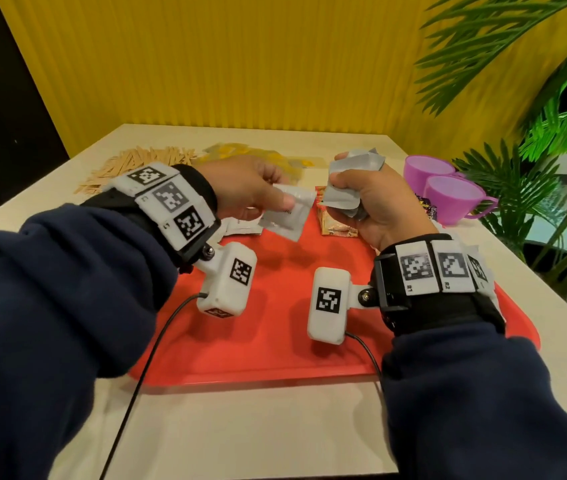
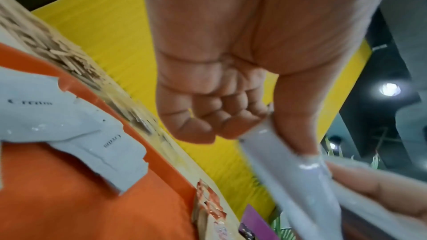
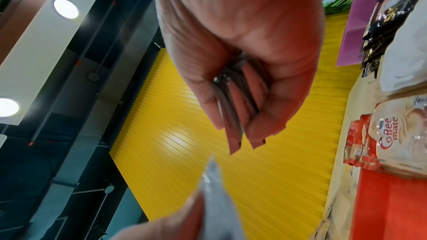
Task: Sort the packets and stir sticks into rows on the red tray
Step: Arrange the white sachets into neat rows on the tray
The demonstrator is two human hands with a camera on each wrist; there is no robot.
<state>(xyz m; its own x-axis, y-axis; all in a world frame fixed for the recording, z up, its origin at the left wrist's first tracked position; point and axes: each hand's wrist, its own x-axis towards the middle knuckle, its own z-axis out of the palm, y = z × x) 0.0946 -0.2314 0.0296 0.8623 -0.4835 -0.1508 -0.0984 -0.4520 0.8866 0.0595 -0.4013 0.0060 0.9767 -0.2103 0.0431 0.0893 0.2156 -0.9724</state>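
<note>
Above the far part of the red tray (image 1: 275, 341), my left hand (image 1: 277, 199) pinches one white packet (image 1: 289, 216) between thumb and fingers. The left wrist view shows that packet (image 2: 289, 167) edge-on under the thumb. Close to its right, my right hand (image 1: 344, 192) grips a stack of several white packets (image 1: 351, 168), seen fanned in its fist (image 3: 238, 112). Two white cream packets (image 2: 69, 134) lie at the tray's far left edge. A pile of wooden stir sticks (image 1: 136, 164) sits on the table beyond the tray.
Orange Coffee-mate packets (image 1: 334, 220) lie at the tray's far edge. Yellow packets (image 1: 240, 154) are behind the hands. Two purple cups (image 1: 448, 192) and dark packets (image 1: 424, 206) stand at the right, near a plant (image 1: 535, 150). A yellow wall backs the table.
</note>
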